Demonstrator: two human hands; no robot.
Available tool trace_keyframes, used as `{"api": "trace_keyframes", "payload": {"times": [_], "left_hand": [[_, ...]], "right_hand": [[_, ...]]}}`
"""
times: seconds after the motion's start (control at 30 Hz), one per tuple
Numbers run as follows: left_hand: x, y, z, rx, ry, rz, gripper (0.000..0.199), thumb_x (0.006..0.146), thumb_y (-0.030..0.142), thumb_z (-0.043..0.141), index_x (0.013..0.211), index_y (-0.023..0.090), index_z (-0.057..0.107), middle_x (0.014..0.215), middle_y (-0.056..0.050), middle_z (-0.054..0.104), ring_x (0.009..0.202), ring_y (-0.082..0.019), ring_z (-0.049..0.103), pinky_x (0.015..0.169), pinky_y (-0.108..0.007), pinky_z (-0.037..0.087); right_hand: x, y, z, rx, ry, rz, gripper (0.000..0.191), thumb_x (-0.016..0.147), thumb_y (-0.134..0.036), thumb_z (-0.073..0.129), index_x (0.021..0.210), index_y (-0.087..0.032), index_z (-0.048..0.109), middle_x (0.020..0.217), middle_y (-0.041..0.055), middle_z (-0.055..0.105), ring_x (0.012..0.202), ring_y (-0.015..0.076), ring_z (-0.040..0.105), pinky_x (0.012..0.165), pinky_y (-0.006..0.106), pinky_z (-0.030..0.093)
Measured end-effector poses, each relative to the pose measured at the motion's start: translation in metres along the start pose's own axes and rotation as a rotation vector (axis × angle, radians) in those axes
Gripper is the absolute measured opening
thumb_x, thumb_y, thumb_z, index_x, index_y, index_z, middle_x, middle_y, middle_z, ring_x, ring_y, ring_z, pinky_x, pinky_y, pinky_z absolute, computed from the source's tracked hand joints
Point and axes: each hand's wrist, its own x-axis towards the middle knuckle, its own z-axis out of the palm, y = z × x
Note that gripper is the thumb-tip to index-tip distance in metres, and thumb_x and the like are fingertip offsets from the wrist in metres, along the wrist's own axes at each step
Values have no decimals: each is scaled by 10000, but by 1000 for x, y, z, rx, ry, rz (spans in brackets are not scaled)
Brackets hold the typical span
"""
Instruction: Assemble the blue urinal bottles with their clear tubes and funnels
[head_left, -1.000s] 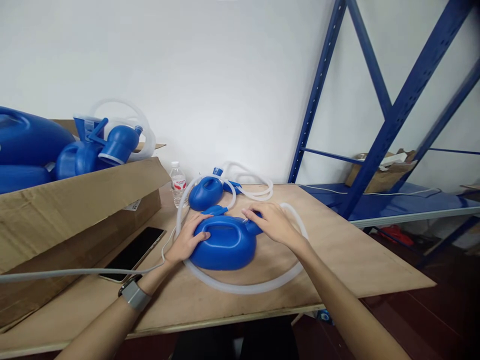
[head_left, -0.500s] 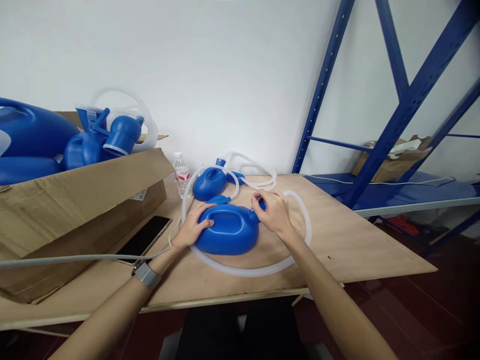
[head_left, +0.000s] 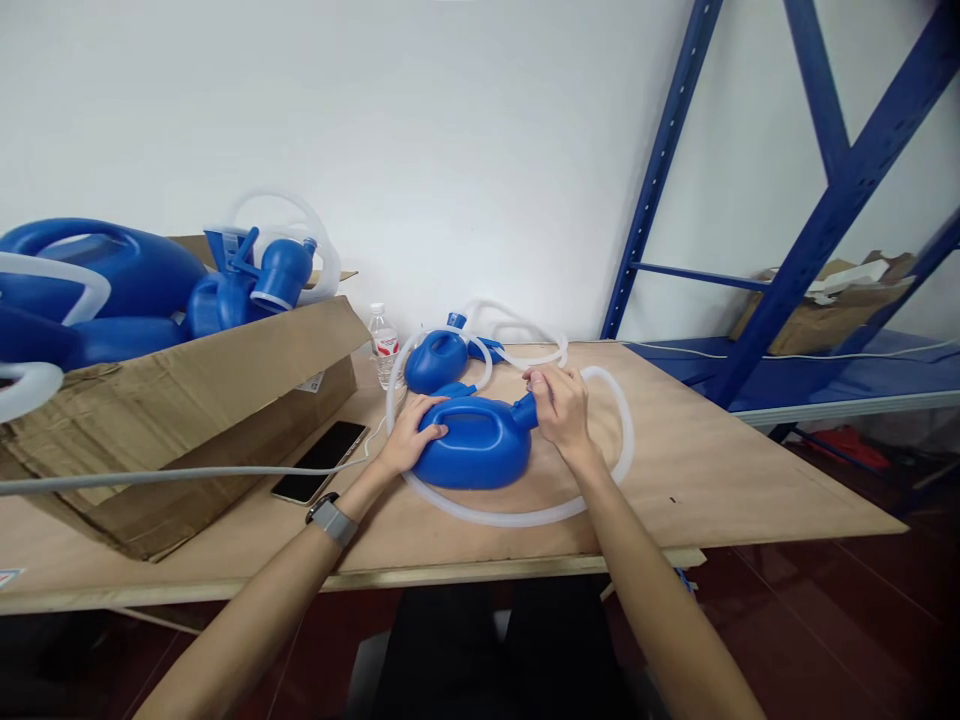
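Observation:
A large blue plastic bottle [head_left: 476, 455] lies on its side on the wooden table. My left hand [head_left: 412, 432] rests on its left end, fingers wrapped round its edge. At the neck on the right, my right hand [head_left: 559, 405] is closed on the blue neck piece [head_left: 525, 412]. A clear hose [head_left: 510, 518] loops around the bottle. Just behind it stand a smaller blue bottle [head_left: 436, 362] and another blue part [head_left: 486, 349], with more pale tubing beside them.
On the left, a cardboard box [head_left: 195, 400] holds several blue bottles and hoses. A phone [head_left: 321, 462] lies beside it, with a cable crossing. A water bottle [head_left: 385, 345] stands behind. Blue shelving [head_left: 795, 250] with a carton [head_left: 825, 305] is on the right.
The view has shifted, so the table items sit further right. My right hand has changed its hold at the neck, where more of the blue neck piece shows. My left hand stays on the bottle.

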Motion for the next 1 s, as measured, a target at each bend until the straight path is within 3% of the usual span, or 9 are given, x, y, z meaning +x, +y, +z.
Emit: {"api": "trace_keyframes", "payload": {"times": [0.07,0.17,0.3,0.47,0.6,0.7,0.8,1.0], "left_hand": [[0,-1,1,-19,11,1,475,833,365,599,1265,174,649,1284,-99,621,1227,-284,545,1140,-434,368],[-1,0,2,-18,21,-12,470,835,361,614,1269,184,650,1292,-99,622,1250,-293,533,1158,-448,348],[-1,0,1,-11,7,-37,476,828,350,640,1284,214,650,1297,-91,627,1277,-304,526,1178,-462,327],[-1,-1,0,-7,-17,-24,482,830,330,652,1300,220,643,1305,-86,622,1260,-307,539,1169,-470,345],[-1,-4,1,-10,-14,-6,480,840,343,650,1301,208,644,1307,-95,623,1274,-313,532,1174,-471,343],[-1,-6,2,-23,-8,1,492,840,349,652,1307,196,643,1317,-102,625,1283,-319,533,1181,-481,335],[-1,-6,2,-28,-3,-15,502,843,356,652,1318,197,638,1341,-105,619,1309,-326,521,1193,-495,323],[-2,-3,1,-14,-10,-34,498,853,360,641,1323,192,638,1343,-112,618,1334,-341,507,1199,-504,327]], "right_hand": [[5,0,-10,71,-141,45,492,1064,-328,240,1029,-224,720,869,55,756,872,230,694,862,398,408],[20,5,-30,139,-452,66,472,1070,-437,302,1140,-249,730,982,53,782,1001,262,699,936,419,449],[54,14,-49,251,-786,79,508,1025,-596,401,1016,-254,776,1030,57,787,968,271,718,889,399,536],[86,18,-45,363,-1095,106,489,938,-653,560,978,-240,820,1007,74,797,933,275,737,811,363,582],[81,23,-36,354,-1074,218,518,988,-617,472,920,-242,821,1001,82,796,952,273,742,830,364,584],[71,27,-32,277,-1003,113,335,962,-489,558,989,-268,807,1048,56,790,979,273,733,838,361,580],[65,29,-29,212,-955,38,281,936,-390,572,1090,-282,781,1062,35,790,952,269,736,808,370,583],[61,26,-27,100,-943,29,280,939,-387,538,930,-272,793,1003,24,794,912,254,724,791,354,560]]}}
